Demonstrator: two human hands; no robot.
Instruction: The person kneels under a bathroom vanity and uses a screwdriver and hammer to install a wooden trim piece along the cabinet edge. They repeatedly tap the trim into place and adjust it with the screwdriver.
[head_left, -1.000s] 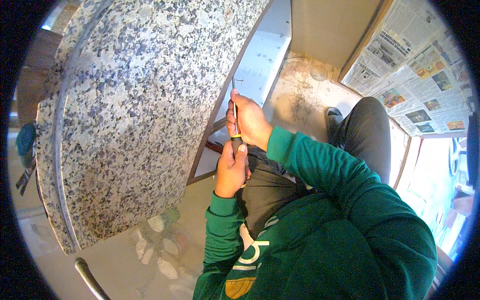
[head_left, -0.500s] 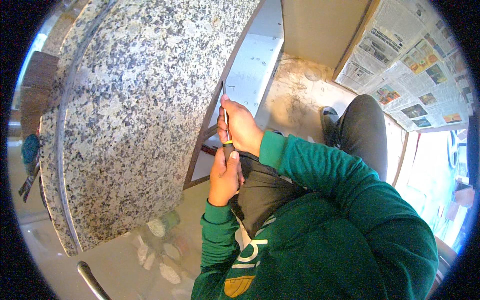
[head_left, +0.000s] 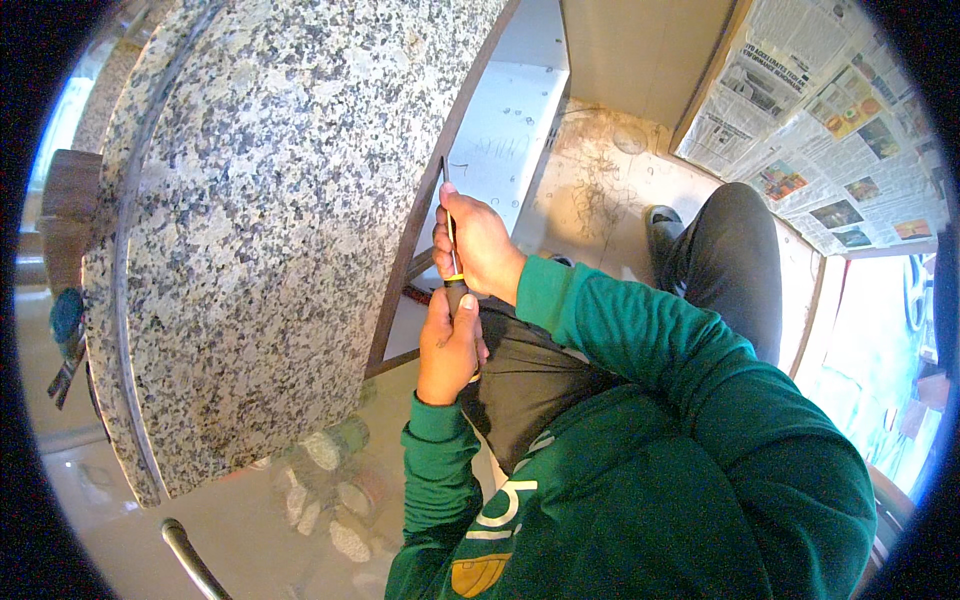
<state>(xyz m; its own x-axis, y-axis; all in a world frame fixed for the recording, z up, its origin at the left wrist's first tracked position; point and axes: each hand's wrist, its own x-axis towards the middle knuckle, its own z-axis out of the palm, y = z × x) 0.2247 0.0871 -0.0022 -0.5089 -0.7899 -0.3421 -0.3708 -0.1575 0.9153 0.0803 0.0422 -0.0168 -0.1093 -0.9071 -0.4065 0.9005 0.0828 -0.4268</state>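
A screwdriver with a dark handle, a yellow collar and a thin metal shaft is in both my hands. My left hand is closed around the handle. Farther up, my right hand grips the shaft, thumb on top and fingers curled beneath. The dark tip reaches the brown front edge of the cabinet, just under the speckled granite countertop. What the tip touches there is too small to tell.
Beside my hands is the open, pale cabinet interior. Newspaper covers a surface at the far right. A blue-green object sits beyond the counter's left edge. A curved metal bar is at lower left, and the floor has dark stains.
My view has shifted slightly. Both hands keep the same grip on the screwdriver, and its tip stays at the cabinet edge.
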